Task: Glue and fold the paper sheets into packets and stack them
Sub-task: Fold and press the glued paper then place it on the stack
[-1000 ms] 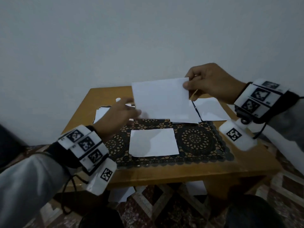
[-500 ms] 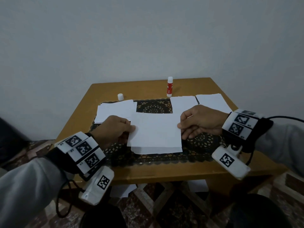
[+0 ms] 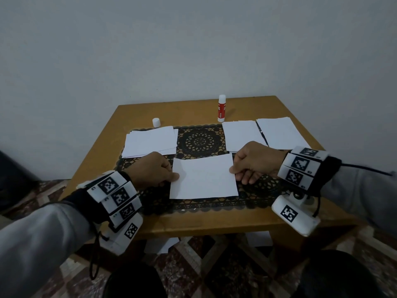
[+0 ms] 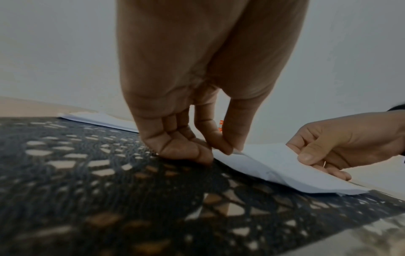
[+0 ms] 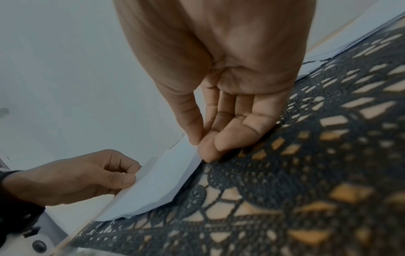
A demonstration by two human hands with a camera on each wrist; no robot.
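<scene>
Grey sleeves (image 3: 38,237), black wristbands (image 3: 328,166) bearing white checker-marked tags, dangling black cords.

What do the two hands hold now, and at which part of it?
Both pinch one white paper sheet: the left hand its left edge, the right hand its right edge, over the lace mat.

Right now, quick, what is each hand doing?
Left hand: pinches the left edge of the white rectangular paper sheet.
Right hand: pinches the same sheet's right edge.
</scene>
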